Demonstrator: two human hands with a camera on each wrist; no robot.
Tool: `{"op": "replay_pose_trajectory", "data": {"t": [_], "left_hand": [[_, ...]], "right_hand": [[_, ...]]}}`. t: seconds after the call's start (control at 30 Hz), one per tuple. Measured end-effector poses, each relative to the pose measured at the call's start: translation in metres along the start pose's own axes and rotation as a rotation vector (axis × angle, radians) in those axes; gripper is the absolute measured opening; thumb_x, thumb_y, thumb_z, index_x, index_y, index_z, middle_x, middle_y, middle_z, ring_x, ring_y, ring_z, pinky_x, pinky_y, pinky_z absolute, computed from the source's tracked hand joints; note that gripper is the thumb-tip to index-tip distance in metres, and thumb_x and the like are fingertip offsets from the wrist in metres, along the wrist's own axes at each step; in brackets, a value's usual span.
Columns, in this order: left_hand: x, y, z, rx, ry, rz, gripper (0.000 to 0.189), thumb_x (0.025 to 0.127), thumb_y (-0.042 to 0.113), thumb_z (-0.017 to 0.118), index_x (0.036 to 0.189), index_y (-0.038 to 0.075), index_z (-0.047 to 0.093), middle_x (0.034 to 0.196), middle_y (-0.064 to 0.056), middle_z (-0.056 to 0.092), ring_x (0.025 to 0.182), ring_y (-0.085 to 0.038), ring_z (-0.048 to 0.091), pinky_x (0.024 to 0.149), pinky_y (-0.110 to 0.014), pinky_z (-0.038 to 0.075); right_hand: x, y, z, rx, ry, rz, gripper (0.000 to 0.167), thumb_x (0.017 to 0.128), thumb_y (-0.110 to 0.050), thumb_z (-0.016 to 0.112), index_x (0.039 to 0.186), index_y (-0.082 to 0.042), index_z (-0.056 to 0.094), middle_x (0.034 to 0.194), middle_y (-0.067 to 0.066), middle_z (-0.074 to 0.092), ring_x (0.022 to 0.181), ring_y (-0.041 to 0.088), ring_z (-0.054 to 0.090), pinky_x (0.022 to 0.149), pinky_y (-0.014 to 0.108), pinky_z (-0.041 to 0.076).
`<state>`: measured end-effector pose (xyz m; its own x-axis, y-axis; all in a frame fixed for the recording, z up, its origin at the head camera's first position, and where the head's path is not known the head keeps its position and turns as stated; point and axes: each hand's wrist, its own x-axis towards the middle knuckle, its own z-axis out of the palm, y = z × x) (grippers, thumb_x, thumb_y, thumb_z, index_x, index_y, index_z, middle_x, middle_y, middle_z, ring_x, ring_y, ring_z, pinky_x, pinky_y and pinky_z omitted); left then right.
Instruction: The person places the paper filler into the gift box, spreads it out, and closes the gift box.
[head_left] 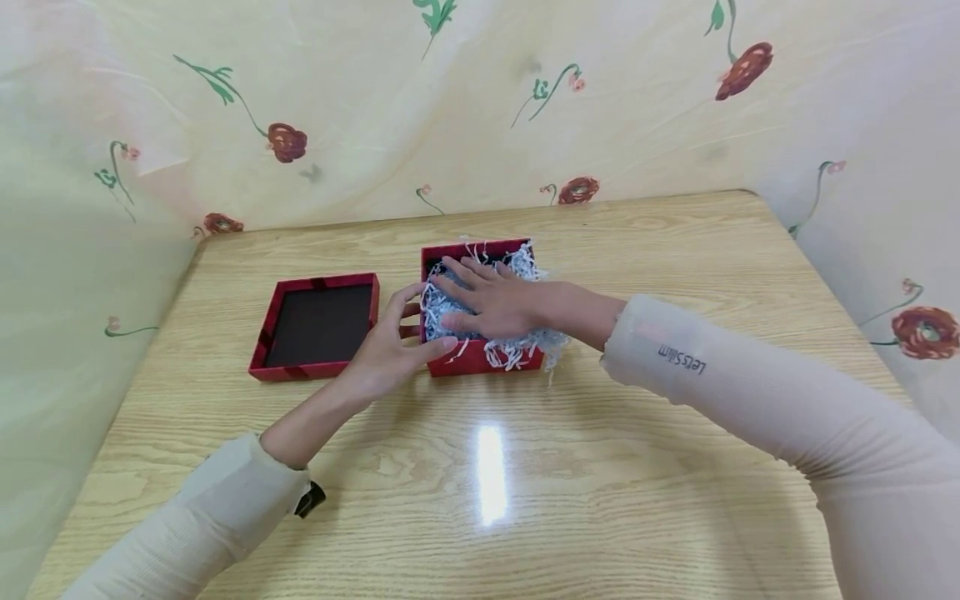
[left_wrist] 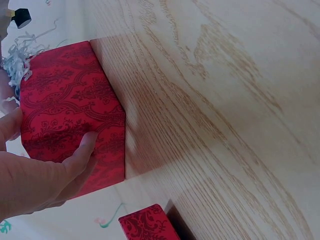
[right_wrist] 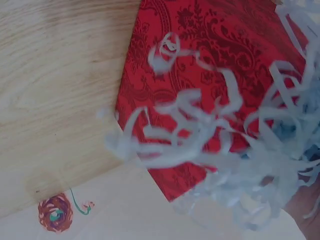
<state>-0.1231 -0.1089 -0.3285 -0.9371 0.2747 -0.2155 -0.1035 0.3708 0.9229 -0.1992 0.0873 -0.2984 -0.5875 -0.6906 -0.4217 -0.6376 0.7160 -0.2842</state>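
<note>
A red patterned gift box (head_left: 465, 360) stands on the table, filled with pale blue shredded paper (head_left: 444, 319). My right hand (head_left: 498, 307) lies palm down on the shreds, fingers spread and straight. Strands spill over the box's front and right edges, and the right wrist view shows loose shredded paper (right_wrist: 185, 145) hanging against the red wall. At the left side of the box, my left hand (head_left: 386, 350) holds it, thumb at the front corner and fingers along the side. In the left wrist view, fingers of this left hand (left_wrist: 45, 175) touch the box's patterned wall (left_wrist: 70, 100).
Left of the box lies a red box lid (head_left: 322, 329), its black inside facing up. The wooden table (head_left: 637, 483) reaches back to a flowered cloth (head_left: 487, 100). A small black object (head_left: 311, 500) shows beside the left sleeve.
</note>
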Motion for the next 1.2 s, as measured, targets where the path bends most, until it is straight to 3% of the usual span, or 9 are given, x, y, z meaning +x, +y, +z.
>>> {"op": "replay_pose_trajectory", "data": {"t": [0.47, 0.73, 1.03, 1.2], "left_hand": [[-0.001, 0.0, 0.0, 0.002, -0.001, 0.015, 0.081, 0.088, 0.031, 0.071, 0.151, 0.026, 0.021, 0.147, -0.011, 0.03, 0.127, -0.033, 0.04, 0.102, -0.046, 0.043], [-0.003, -0.001, 0.0, 0.005, 0.001, 0.012, 0.08, 0.088, 0.031, 0.071, 0.151, 0.026, 0.021, 0.148, -0.011, 0.029, 0.128, -0.033, 0.038, 0.104, -0.046, 0.041], [-0.002, -0.002, 0.0, 0.014, 0.004, -0.011, 0.081, 0.087, 0.033, 0.072, 0.15, 0.027, 0.021, 0.148, -0.01, 0.029, 0.129, -0.034, 0.038, 0.102, -0.048, 0.043], [-0.002, -0.001, 0.001, 0.012, 0.004, -0.012, 0.081, 0.087, 0.033, 0.072, 0.15, 0.028, 0.022, 0.148, -0.01, 0.029, 0.129, -0.034, 0.039, 0.101, -0.047, 0.043]], "right_hand": [[0.01, 0.002, 0.008, 0.034, -0.083, 0.018, 0.07, 0.099, -0.061, 0.016, 0.155, -0.023, -0.002, 0.16, 0.003, -0.015, 0.146, 0.027, -0.015, 0.113, 0.061, -0.001], [0.003, 0.001, -0.003, -0.02, 0.022, -0.007, 0.068, 0.1, -0.058, 0.021, 0.156, -0.024, 0.003, 0.161, 0.005, -0.008, 0.147, 0.03, -0.008, 0.114, 0.06, 0.005], [-0.002, 0.004, -0.015, -0.08, 0.177, 0.022, 0.069, 0.1, -0.057, 0.027, 0.155, -0.023, 0.004, 0.162, 0.005, -0.006, 0.147, 0.025, -0.01, 0.113, 0.059, -0.005], [0.0, 0.007, -0.011, -0.1, 0.181, 0.053, 0.071, 0.1, -0.058, 0.028, 0.155, -0.021, 0.005, 0.161, 0.007, -0.005, 0.147, 0.026, -0.01, 0.113, 0.059, -0.007]]}}
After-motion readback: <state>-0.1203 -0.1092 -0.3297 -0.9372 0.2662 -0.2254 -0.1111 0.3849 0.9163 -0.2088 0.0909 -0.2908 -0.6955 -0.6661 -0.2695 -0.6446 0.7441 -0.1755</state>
